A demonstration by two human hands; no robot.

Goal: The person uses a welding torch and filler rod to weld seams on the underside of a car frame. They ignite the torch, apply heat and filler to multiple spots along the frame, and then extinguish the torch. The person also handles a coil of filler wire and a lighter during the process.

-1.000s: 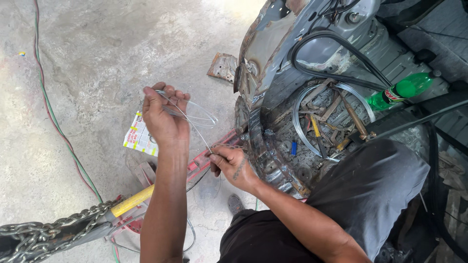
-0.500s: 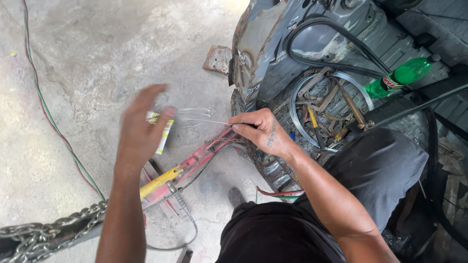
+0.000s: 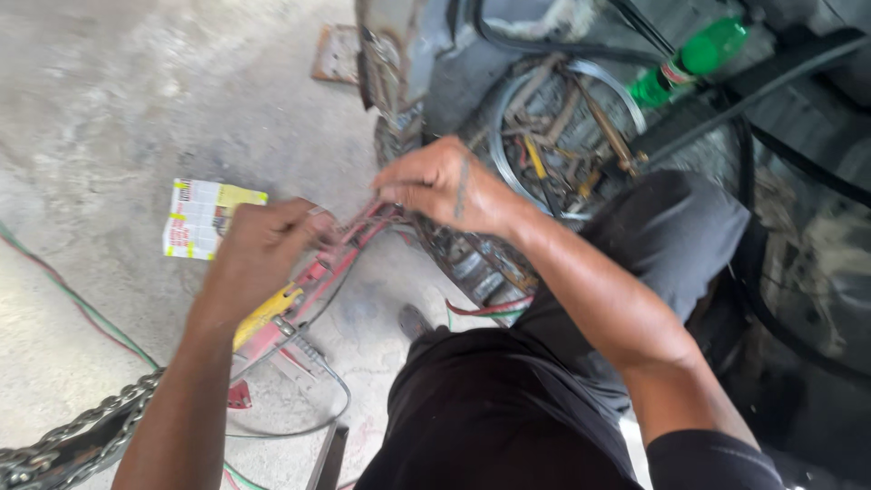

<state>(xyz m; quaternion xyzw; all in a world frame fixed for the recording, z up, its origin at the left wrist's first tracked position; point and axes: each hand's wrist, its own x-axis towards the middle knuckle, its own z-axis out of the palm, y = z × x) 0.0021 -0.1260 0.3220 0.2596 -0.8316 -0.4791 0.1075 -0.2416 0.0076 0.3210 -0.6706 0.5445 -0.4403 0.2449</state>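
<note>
My left hand (image 3: pixel 259 254) is closed in a fist just above a long red tool with a yellow grip (image 3: pixel 304 286) that lies on the concrete floor. My right hand (image 3: pixel 445 186) is pinched shut at the rusty lower edge of a grey metal body (image 3: pixel 390 82). The two hands are close together, and both grip a thin wire. Blur hides most of the wire between them.
A printed paper card (image 3: pixel 204 218) lies on the floor left of my hands. A heavy chain (image 3: pixel 73 436) runs along the bottom left, beside green and red cables (image 3: pixel 73 299). Inside the body are a coil of wire (image 3: pixel 562 118), several tools and a green bottle (image 3: pixel 699 54).
My left hand has dropped from a raised, open-fingered pose to a fist over the red tool. My right hand has moved up to the body's edge, and the view has shifted.
</note>
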